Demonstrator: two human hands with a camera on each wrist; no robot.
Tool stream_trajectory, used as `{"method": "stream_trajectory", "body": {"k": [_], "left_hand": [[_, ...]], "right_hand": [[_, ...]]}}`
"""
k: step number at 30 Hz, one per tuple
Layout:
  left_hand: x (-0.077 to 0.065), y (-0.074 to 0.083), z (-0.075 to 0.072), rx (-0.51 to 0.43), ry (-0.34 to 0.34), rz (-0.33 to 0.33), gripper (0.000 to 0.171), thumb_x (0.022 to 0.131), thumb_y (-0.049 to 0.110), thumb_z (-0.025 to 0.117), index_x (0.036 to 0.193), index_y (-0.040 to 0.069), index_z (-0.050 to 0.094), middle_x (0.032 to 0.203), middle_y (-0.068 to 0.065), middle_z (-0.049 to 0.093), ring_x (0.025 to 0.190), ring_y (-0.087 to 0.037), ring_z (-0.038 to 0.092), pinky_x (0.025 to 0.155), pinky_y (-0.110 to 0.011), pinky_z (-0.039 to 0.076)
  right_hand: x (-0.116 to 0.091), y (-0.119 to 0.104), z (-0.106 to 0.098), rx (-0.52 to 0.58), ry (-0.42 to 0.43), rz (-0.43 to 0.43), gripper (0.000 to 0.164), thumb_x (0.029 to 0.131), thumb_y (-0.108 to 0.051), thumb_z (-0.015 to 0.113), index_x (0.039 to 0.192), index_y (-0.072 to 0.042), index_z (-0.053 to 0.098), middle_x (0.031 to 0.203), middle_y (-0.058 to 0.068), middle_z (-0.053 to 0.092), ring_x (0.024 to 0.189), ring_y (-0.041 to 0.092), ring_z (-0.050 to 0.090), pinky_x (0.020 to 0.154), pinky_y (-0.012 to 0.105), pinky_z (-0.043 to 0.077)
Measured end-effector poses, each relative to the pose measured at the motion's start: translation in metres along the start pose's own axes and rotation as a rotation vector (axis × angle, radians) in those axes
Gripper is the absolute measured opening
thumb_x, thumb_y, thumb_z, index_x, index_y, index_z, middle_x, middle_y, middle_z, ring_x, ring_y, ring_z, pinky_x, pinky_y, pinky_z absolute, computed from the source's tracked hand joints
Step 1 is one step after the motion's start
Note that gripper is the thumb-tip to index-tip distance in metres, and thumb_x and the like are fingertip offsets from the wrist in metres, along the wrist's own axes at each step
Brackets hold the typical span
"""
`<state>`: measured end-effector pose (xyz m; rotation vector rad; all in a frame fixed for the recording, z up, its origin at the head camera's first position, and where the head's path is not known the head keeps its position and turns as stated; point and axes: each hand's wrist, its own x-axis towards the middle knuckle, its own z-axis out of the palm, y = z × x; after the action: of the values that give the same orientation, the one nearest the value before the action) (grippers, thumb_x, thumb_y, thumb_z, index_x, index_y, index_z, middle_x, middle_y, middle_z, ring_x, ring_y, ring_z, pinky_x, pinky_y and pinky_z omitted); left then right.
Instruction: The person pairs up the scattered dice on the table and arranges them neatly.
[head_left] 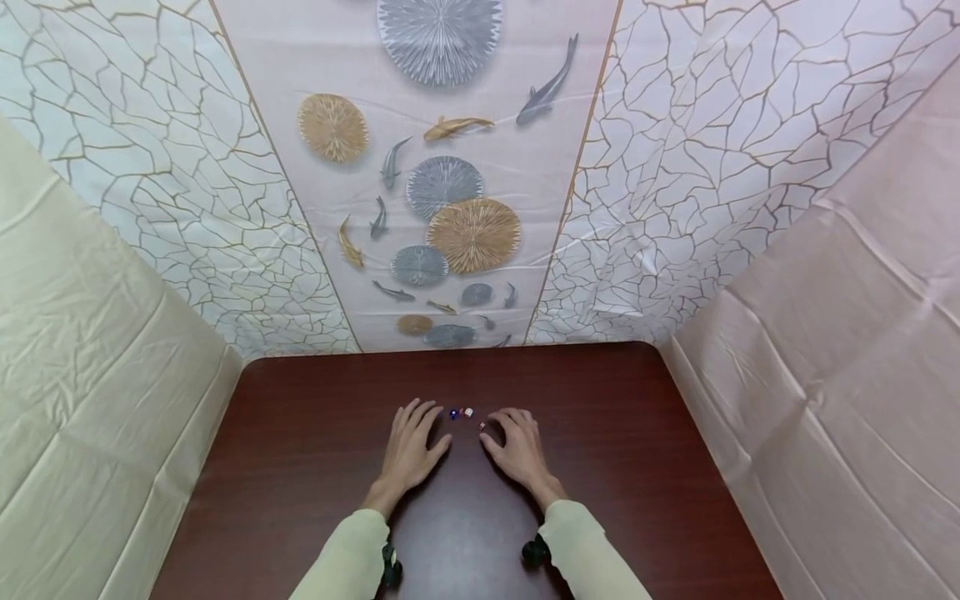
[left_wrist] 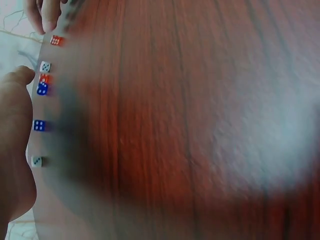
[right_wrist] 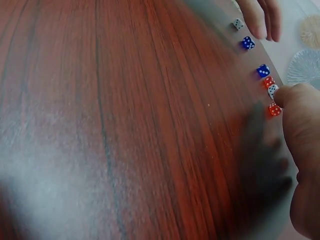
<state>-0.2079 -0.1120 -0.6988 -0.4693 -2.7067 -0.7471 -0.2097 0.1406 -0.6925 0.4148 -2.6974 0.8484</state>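
Note:
Several small dice lie on the table between my two hands. In the head view a blue die (head_left: pixel 454 413), a white die (head_left: pixel 468 412) and a red die (head_left: pixel 482 426) show. My left hand (head_left: pixel 408 446) is spread loosely at their left, and my right hand (head_left: pixel 519 450) lies at their right with thumb and index apart. The left wrist view shows the dice in a loose row: a red die (left_wrist: pixel 56 40) near the right hand's fingertips, a second blue die (left_wrist: pixel 39 125) and a second white die (left_wrist: pixel 36 161) beside my left hand. Neither hand holds anything.
The dark red-brown wooden table (head_left: pixel 300 467) has rounded far corners. A patterned cloth (head_left: pixel 465 308) hangs behind its far edge, and beige cloth walls (head_left: pixel 840 350) flank both sides. Glare shows on the near middle of the tabletop.

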Motion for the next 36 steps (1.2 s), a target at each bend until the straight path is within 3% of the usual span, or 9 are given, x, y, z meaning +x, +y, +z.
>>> {"method": "stream_trajectory", "body": {"k": [5, 12, 19, 36], "left_hand": [[0.010, 0.005, 0.008, 0.005, 0.005, 0.013, 0.053, 0.101, 0.032, 0.086, 0.147, 0.009, 0.071, 0.154, -0.015, 0.069, 0.155, -0.047, 0.055, 0.132, -0.075, 0.037], [0.023, 0.009, 0.014, 0.017, -0.030, -0.007, 0.047, 0.102, 0.030, 0.086, 0.142, 0.010, 0.075, 0.150, -0.013, 0.072, 0.152, -0.045, 0.058, 0.134, -0.073, 0.035], [0.036, 0.010, 0.018, 0.000, -0.003, -0.011, 0.034, 0.099, 0.025, 0.089, 0.129, 0.012, 0.079, 0.139, -0.012, 0.077, 0.146, -0.041, 0.063, 0.132, -0.073, 0.037], [0.052, 0.010, 0.023, 0.001, -0.088, 0.012, 0.032, 0.098, 0.020, 0.088, 0.128, 0.011, 0.079, 0.131, -0.013, 0.081, 0.134, -0.040, 0.069, 0.131, -0.071, 0.041]], "right_hand": [[0.003, -0.004, 0.004, 0.005, 0.007, -0.002, 0.032, 0.095, -0.023, 0.092, 0.122, -0.008, 0.083, 0.125, 0.013, 0.078, 0.120, 0.037, 0.067, 0.100, 0.057, 0.053], [0.005, -0.008, 0.006, 0.006, -0.031, 0.037, 0.026, 0.097, -0.023, 0.090, 0.119, -0.009, 0.085, 0.125, 0.014, 0.078, 0.122, 0.038, 0.066, 0.105, 0.059, 0.051], [0.007, -0.009, 0.010, 0.000, -0.005, 0.046, 0.020, 0.096, -0.021, 0.091, 0.112, -0.011, 0.086, 0.120, 0.011, 0.078, 0.118, 0.036, 0.066, 0.101, 0.055, 0.050], [0.010, -0.007, 0.016, -0.026, 0.021, 0.101, 0.013, 0.096, -0.021, 0.091, 0.104, -0.013, 0.086, 0.116, 0.008, 0.076, 0.114, 0.032, 0.066, 0.102, 0.051, 0.050]]}}
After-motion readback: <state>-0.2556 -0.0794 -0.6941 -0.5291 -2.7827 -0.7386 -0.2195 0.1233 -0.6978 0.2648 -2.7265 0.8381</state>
